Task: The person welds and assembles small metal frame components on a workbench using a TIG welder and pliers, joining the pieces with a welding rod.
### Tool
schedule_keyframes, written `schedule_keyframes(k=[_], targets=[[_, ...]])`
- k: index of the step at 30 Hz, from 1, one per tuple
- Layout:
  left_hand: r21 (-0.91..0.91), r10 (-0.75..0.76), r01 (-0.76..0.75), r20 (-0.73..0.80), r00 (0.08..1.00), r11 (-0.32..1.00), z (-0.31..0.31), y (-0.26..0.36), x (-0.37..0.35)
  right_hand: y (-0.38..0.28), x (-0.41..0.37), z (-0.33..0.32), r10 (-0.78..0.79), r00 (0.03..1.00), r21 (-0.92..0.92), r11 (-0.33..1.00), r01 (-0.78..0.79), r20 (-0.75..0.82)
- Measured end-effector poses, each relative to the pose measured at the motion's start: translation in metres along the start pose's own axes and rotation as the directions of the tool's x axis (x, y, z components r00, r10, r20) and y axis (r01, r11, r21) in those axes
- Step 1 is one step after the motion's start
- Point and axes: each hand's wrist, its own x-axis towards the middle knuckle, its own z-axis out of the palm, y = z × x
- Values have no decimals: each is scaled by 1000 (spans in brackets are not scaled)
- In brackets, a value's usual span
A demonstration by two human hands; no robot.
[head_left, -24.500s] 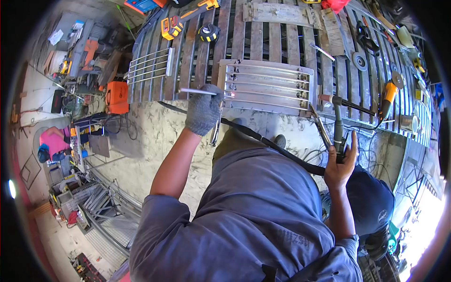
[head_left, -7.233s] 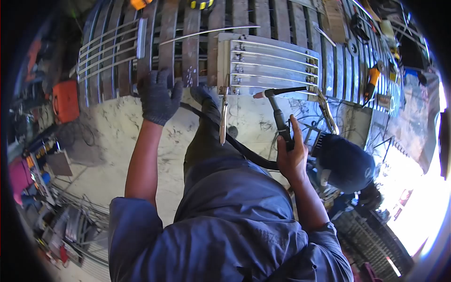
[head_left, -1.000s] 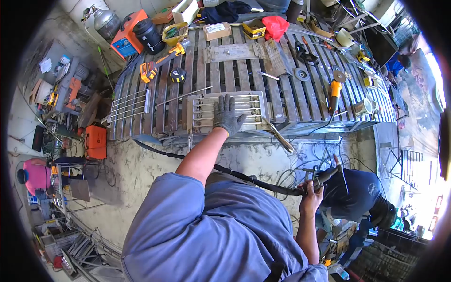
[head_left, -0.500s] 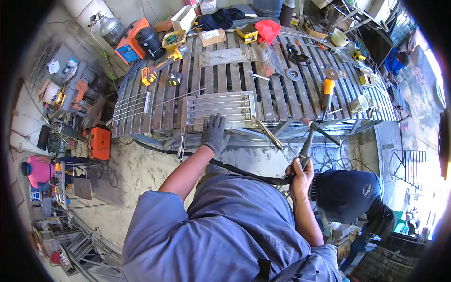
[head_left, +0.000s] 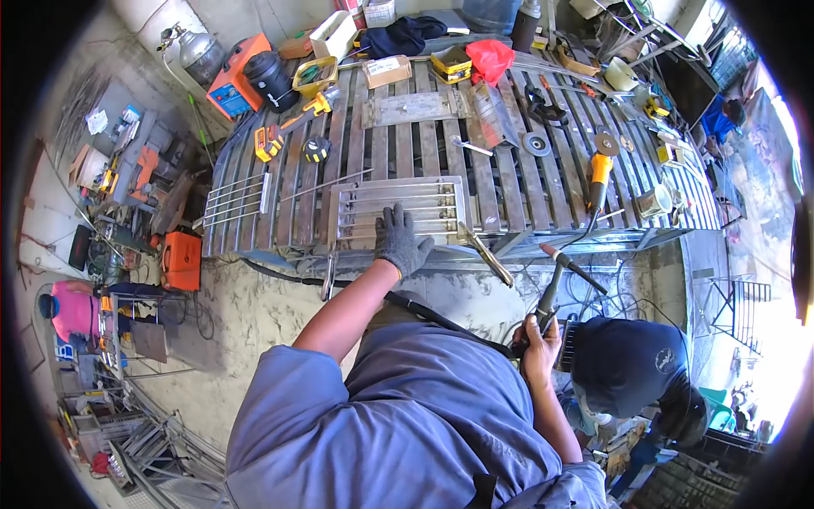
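Note:
My left hand [head_left: 402,243], in a dark grey glove, rests with its fingers stretched out over the front of a rectangular metal frame [head_left: 460,197] with several thin crossbars. The frame lies at the bench's near edge. Locking pliers stick out toward me at its front corners: one pair on the left [head_left: 329,276], another on the right [head_left: 487,256]. My bare right hand [head_left: 541,349] is wrapped round the handle of a welding torch [head_left: 554,284], held off the bench with its head up. A black cable trails from the torch across my waist.
The slatted metal bench [head_left: 509,191] carries an angle grinder [head_left: 601,170], a loose disc [head_left: 536,144], a tape measure [head_left: 316,150], a loose barred grille [head_left: 237,202] and a tin can [head_left: 653,202]. A welding helmet [head_left: 627,365] is close to my right arm. Other people are at both sides.
My left hand has slid slightly right along the barred frame, fingers still flat. The view has shifted a little. My right hand keeps hold of the welding torch, nearly unmoved.

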Motion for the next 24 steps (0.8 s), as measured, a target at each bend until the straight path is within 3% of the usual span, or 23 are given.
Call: schedule_keyframes(k=[1,4,5,8,11,17,21,24], targets=[[1,4,-4,-23,1000,1000,-4,-1,7,1,1,1,8,1000,-6,1000,-8,-8],[-263,106,-104,-6,994,959,-9,-29,62,1,5,5,21,999,-42,999,-23,-41],[-226,68,-108,-178,982,968,-7,-34,80,1,7,5,28,998,-54,998,-31,-54],[-364,-62,-15,-199,978,931,-6,-61,152,-7,14,19,-1,993,-79,997,-8,-119],[-386,-168,102,-142,975,917,-2,-86,228,-3,20,24,-56,980,-141,990,29,-190],[-303,-150,95,-165,975,948,11,-113,330,-11,23,46,-18,944,-160,986,-37,-329],[-137,56,-69,-95,994,988,8,-122,385,-9,26,60,21,914,-167,981,-97,-405],[32,86,-88,52,995,996,4,-118,421,-11,25,70,28,899,-194,973,-125,-436]])
